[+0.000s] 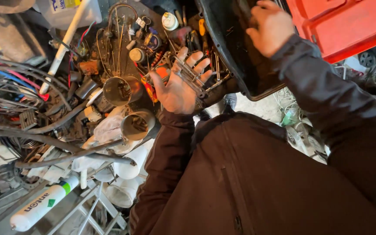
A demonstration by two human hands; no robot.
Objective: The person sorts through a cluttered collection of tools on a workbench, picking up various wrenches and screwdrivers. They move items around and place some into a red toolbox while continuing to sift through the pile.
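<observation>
A dark brown jacket is filling the near part of the view, its two sleeves reaching up toward a crowded heap of tools and parts. The left hand is lying palm up with its fingers spread, and a bunch of slim metal wrenches is resting across the palm and fingers rather than being squeezed in a fist. The right hand is curling closed over the rim of a black toolbox lid, which is standing tilted up just beside the wrenches. Behind the left hand, screwdrivers and other small hand tools are lying jumbled in the open box. To the left, two metal cups are sitting mouth up among tangled cables, and a white cartridge tube is lying lower down near a white folding frame. A red plastic crate is showing at the upper right. Judging by this, the sorting seems to be at an early-to-middle point: a handful of wrenches is already lifted clear of the pile, while most tools are still lying loose and unsorted in the box.
</observation>
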